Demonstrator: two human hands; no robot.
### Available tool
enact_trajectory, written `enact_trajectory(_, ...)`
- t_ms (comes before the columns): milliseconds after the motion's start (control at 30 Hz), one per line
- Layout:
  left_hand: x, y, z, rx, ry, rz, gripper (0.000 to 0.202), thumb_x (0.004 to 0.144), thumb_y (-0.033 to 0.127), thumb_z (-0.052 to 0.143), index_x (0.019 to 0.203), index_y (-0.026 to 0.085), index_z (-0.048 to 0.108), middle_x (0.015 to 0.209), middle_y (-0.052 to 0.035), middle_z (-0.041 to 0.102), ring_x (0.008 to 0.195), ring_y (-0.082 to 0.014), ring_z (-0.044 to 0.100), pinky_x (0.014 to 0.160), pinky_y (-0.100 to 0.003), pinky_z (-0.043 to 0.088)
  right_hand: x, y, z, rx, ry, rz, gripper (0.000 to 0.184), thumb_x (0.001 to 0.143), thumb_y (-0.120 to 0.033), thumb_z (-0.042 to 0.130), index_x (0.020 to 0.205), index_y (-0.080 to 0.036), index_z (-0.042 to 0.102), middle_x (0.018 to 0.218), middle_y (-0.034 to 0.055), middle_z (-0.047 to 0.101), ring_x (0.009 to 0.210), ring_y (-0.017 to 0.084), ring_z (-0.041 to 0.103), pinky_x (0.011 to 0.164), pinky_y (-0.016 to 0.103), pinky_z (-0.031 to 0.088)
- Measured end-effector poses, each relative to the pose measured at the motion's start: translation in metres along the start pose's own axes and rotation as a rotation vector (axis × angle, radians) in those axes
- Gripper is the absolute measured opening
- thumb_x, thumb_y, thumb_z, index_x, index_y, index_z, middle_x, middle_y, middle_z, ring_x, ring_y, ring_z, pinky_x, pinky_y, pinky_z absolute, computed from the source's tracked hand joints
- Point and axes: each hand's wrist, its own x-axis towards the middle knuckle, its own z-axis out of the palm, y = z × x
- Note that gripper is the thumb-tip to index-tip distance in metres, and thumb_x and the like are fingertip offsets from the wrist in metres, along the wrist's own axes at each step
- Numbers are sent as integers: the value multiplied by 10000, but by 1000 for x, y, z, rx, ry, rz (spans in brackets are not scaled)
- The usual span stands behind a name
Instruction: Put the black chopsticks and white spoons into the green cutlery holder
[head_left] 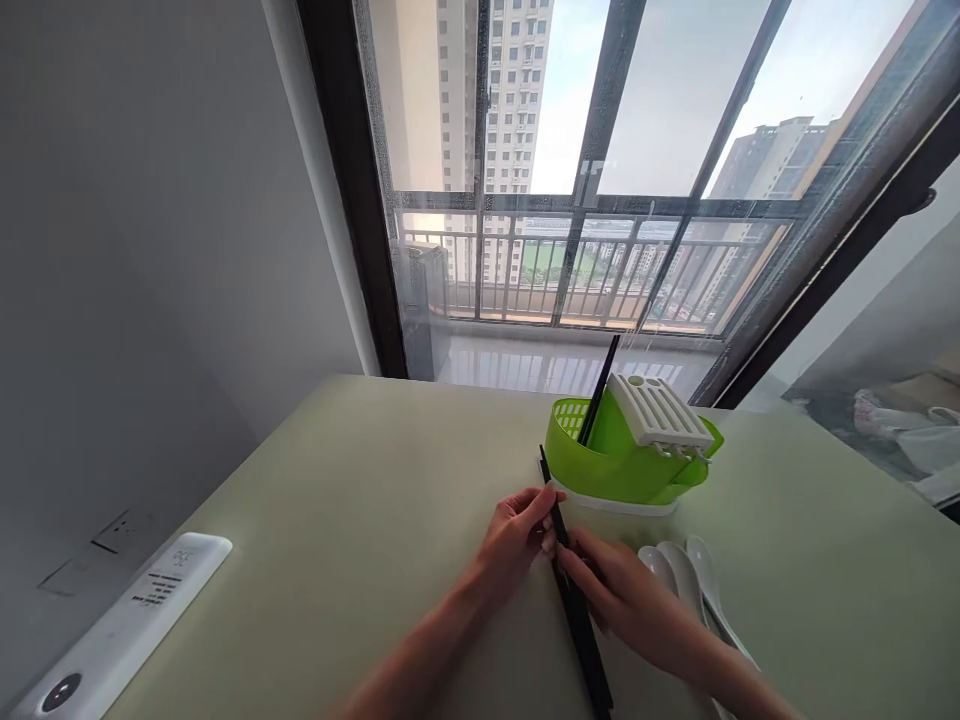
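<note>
Black chopsticks (583,640) lie in a narrow bundle pointing away from me, below the green cutlery holder. My left hand (514,535) pinches the upper part of the chopsticks between thumb and fingers. From the other side, my right hand (619,585) closes its fingers on them slightly lower down; how many sticks each hand grips is hidden. The green cutlery holder (615,472) has a white slotted top and a white base. More black chopsticks (600,390) stand tilted in its left compartment.
Several white spoons (681,572) lie to the right of my right hand. A white device with a display (142,620) is at the table's left side. The pale green table (360,480) reaches toward a glass sliding door; a grey wall stands on the left.
</note>
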Motion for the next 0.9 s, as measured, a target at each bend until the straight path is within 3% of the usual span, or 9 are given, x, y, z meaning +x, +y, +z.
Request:
enact_trajectory(167,3,-2,-2,-63,29,29,438,760,526,852,911,122,771,616,69,455,461,-36,394,452,-222,298,-4,6,5,33,-7,15,424,1067,-520,320,779,-241,457,702,-21,534,650,160,435,623,293,325)
enact_trajectory(467,6,1,-4,-86,144,56,461,718,537,879,905,125,786,608,66,450,486,-34,414,477,-217,305,-14,17,11,-4,-35,60,421,1068,-522,312,784,-241,445,740,-18,546,689,168,458,649,292,323)
enact_trajectory(900,6,0,-3,-45,99,65,427,752,524,858,916,136,792,611,63,456,483,-40,415,475,-227,312,-13,14,7,-27,-45,47,395,1073,-476,318,783,-239,443,747,-20,556,691,164,461,657,296,328)
